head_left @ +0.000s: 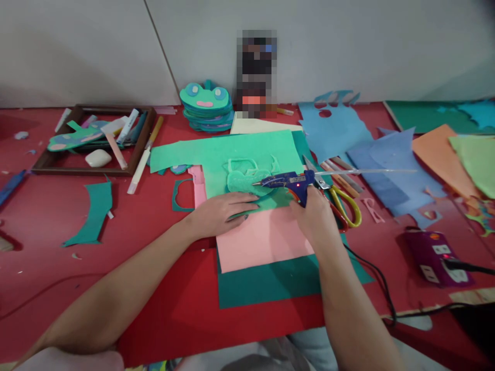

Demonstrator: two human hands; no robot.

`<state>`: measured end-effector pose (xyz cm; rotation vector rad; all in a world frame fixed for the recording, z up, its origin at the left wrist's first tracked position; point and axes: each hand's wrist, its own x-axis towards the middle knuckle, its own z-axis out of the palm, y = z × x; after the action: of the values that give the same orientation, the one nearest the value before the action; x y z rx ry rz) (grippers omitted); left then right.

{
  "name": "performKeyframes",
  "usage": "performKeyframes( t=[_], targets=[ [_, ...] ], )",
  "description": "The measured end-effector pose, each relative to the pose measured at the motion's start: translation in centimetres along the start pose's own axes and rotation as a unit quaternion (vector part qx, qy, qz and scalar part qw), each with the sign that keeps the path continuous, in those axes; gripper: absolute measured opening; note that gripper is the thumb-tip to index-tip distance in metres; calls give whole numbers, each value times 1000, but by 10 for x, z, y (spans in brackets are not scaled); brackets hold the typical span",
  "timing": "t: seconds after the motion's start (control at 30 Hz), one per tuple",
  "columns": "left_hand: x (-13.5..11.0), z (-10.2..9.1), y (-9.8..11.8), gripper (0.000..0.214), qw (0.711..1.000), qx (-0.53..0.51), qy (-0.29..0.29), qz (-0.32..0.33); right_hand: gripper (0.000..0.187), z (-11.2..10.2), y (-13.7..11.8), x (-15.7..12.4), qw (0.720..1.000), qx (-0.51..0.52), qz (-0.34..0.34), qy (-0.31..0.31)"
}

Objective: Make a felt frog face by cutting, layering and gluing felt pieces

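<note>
My right hand is closed round the grip of a blue hot glue gun, whose nozzle points left onto a light green felt frog shape. A clear glue stick juts out of the gun's back to the right. My left hand lies flat with fingers stretched out, pressing on the light green felt sheet just below the frog shape. Under these lie a pink felt sheet and a dark green sheet.
Yellow-handled scissors lie right of the gun. A purple power strip with a black cord sits at right. A stack of felt frogs stands at the back, a wooden tray of markers at left, and blue, orange and green felt sheets at right.
</note>
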<state>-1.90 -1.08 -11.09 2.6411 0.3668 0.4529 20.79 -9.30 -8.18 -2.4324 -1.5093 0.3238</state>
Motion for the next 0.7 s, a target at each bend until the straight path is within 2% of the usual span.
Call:
performKeyframes(
  t=[0.43,0.7],
  targets=[
    [1,0,0,34,1000,2,4,1,25,0,-4,0,1000,-1,12,-7],
    [1,0,1,34,1000,8,7,6,21,7,2,0,999,31,-21,38]
  ],
)
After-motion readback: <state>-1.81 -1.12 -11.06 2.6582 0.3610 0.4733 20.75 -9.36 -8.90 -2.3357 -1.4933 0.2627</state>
